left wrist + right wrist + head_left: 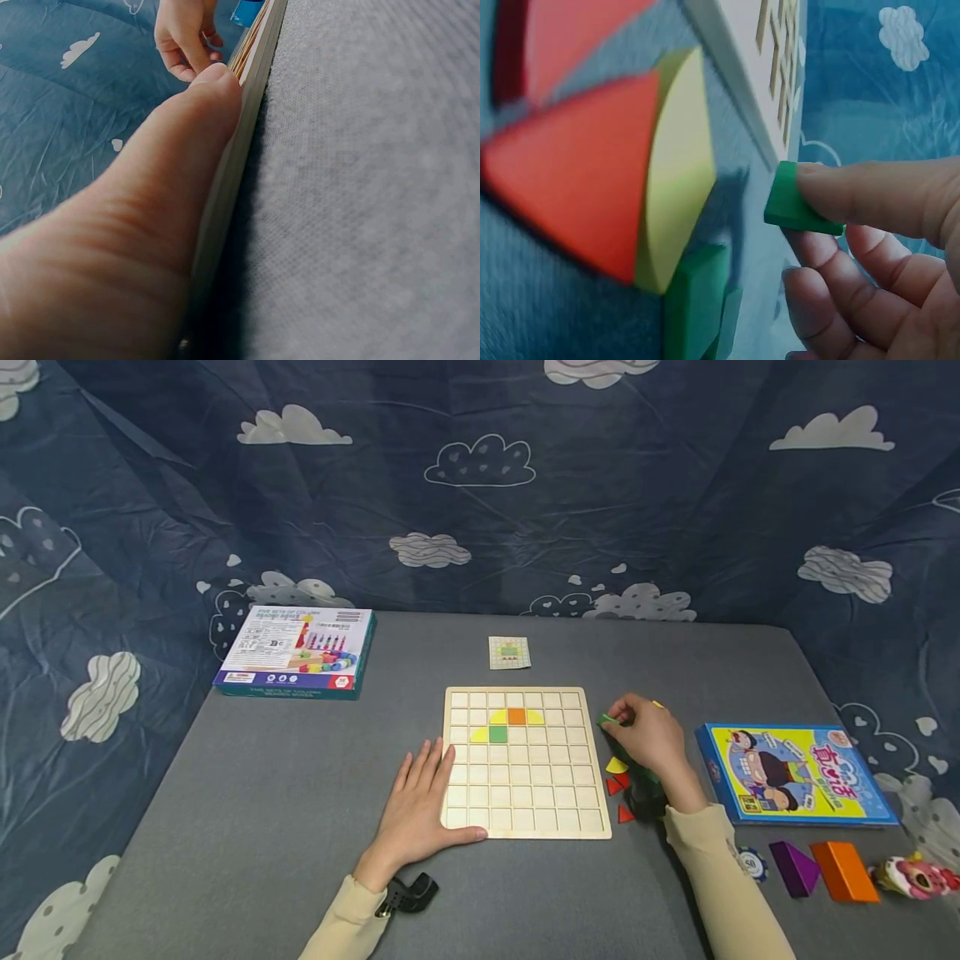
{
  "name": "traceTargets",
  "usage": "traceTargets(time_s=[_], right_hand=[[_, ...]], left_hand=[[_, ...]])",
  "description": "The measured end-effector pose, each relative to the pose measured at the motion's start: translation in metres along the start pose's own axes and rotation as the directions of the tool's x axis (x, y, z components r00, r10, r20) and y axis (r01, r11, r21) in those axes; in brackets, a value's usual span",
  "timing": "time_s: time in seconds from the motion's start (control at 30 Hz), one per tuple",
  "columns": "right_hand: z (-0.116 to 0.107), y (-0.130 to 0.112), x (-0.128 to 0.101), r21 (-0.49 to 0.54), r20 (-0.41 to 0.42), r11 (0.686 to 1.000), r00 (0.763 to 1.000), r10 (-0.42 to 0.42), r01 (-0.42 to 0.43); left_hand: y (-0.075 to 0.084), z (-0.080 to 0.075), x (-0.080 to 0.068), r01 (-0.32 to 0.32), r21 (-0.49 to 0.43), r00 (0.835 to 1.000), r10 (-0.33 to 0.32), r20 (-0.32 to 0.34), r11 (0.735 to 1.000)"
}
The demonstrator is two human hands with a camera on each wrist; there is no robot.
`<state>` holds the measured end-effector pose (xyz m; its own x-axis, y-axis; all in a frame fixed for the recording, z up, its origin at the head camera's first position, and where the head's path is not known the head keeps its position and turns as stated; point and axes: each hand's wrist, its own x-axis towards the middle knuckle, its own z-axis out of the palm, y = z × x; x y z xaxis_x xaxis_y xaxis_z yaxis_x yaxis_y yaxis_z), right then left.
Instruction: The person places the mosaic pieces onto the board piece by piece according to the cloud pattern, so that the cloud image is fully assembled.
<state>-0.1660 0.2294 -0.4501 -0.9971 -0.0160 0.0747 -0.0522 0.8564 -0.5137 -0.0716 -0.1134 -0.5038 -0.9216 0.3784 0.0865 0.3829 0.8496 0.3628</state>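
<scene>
One green piece (pixel 799 206) pinched in right hand (pixel 648 739) fingertips, just right of grid board (pixel 525 827); open cells lie leftward. Left hand (pixel 420 806) flat, steadying board's near-left edge.

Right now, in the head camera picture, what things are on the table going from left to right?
Bead toy box → left hand → wooden grid board → right hand pinching a green piece → yellow-and-blue book → purple block → orange block

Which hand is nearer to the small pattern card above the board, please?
Right. The right hand sits beside the board's right edge, closer to the pattern card; the left hand rests at its lower-left corner.
</scene>
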Motion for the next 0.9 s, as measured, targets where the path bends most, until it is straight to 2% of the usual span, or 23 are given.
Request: traceTargets(time_s=[0.3,0.57,0.9], right_hand=[[0.004,-0.019,-0.009,0.106,-0.016,0.993,0.998,-0.055,0.057],[0.019,-0.045,-0.01,0.185,-0.02,0.968,0.985,-0.17,0.171],[0.035,-0.067,-0.006,0.243,0.045,0.952,0.978,-0.202,0.186]], left_hand=[[-0.001,0.002,0.0,-0.007,0.003,1.0,0.008,-0.01,1.0],[0.0,0.001,0.0,-0.006,0.002,1.0,0.006,-0.007,1.0],[0.002,-0.001,0.001,0.0,-0.002,1.0,0.0,-0.002,1.0]])
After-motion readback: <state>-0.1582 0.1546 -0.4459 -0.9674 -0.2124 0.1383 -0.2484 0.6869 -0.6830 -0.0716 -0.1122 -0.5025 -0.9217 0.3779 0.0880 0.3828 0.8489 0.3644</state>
